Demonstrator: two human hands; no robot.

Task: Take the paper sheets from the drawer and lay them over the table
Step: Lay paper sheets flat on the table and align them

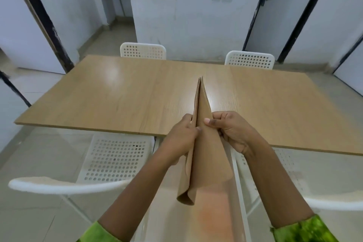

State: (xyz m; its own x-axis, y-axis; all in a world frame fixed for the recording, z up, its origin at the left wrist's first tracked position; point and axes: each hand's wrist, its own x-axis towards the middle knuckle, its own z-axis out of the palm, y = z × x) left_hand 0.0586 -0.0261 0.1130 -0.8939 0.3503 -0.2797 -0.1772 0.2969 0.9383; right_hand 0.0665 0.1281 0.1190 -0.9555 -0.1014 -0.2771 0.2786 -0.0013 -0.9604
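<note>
A folded bundle of brown paper sheets [208, 155] stands edge-on in front of me, its far tip over the wooden table [117, 94] and its lower end curling below the table's near edge. My left hand [181, 139] grips the bundle from the left side. From the right, my right hand [231, 131] holds it with the thumb pressed on the top sheet. The sheets fan apart slightly at the far tip. No drawer is in view.
Two white perforated chairs [115, 155] [294, 182] stand at the near side of the table, under my arms. At the far side are two more white chairs [143, 50] [249, 60]. White walls and dark door frames lie beyond.
</note>
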